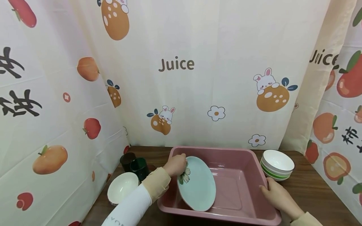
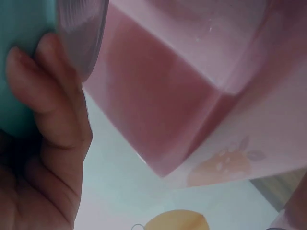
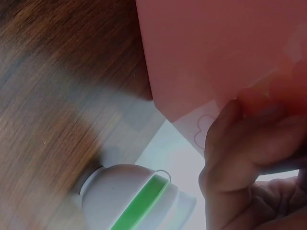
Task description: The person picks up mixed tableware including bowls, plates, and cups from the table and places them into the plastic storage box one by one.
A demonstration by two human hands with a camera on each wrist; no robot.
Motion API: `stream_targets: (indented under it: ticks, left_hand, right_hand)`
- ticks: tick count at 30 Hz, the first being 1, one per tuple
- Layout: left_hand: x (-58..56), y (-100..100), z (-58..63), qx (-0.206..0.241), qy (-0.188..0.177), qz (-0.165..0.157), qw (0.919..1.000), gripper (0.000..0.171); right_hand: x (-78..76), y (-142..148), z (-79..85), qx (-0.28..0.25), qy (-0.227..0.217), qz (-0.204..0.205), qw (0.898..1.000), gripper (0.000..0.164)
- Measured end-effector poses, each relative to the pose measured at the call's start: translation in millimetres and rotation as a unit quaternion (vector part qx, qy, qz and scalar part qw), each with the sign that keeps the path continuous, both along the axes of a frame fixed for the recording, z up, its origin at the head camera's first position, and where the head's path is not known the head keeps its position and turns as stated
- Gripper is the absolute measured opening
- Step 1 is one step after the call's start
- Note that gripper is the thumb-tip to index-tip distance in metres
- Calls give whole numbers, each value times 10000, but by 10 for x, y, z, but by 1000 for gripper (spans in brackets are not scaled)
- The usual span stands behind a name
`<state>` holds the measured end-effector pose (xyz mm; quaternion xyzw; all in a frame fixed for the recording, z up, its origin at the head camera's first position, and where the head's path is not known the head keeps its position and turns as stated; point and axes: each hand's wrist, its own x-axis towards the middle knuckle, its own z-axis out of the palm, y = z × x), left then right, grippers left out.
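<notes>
An oval pale-blue plate (image 1: 198, 185) with a flower print on its left side leans at the left end of a pink rectangular basin (image 1: 226, 214). My left hand (image 1: 176, 164) holds the plate by its upper left edge. In the left wrist view, curled fingers (image 2: 60, 91) lie against the plate's blue-green surface (image 2: 21, 28), and a greyish ribbed, see-through edge (image 2: 84, 36) shows beside them. At the basin's right side, my right hand (image 1: 278, 196) grips the rim, thumb over the inner side. The right wrist view has its fingers (image 3: 249, 143) against the basin's outer wall (image 3: 206, 52).
Several stacked bowls (image 1: 278, 163), white and green, stand just beyond the basin's right side. To the left are a white bowl (image 1: 123, 187) and dark green cups (image 1: 139, 169) close to my left forearm. A printed curtain (image 1: 192, 94) borders the wooden table (image 1: 314, 185).
</notes>
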<state>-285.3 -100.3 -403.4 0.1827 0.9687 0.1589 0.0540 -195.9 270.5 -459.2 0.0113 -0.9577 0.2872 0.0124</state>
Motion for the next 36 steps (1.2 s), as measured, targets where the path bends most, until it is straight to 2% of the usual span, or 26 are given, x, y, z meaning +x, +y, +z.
stream_targets:
  ticks: [12,18,21,24,29,32,36]
  left_hand:
    - [-68,58,-60,-416,-169,-87,9990,15]
    - [-100,77,-67,-666,-122,-233,9974,8]
    - [-121,87,-55,-907,-116,-297,9954,13]
    - [-142,101,-25,-1208,-295,-229,9920,17]
    - [-169,123,36,-1648,-624,-109,9843,12]
    - [-180,132,55,-1734,-672,-151,9824,15]
    - [-187,141,71,-1619,-783,-33,9837,16]
  right_hand:
    - [-10,16,-43,-41,66,35,10000,39]
    - [-19,0,-44,-23,126,47,9999,39]
    - [-8,-1,-52,-22,142,26,9999,37]
    - [-9,8,-57,-12,153,50,9999,36]
    - [-16,15,-46,-29,112,22,9999,36]
    - [-16,14,-47,-42,123,20,9999,36]
    - [-12,7,-54,-59,172,25,9998,35]
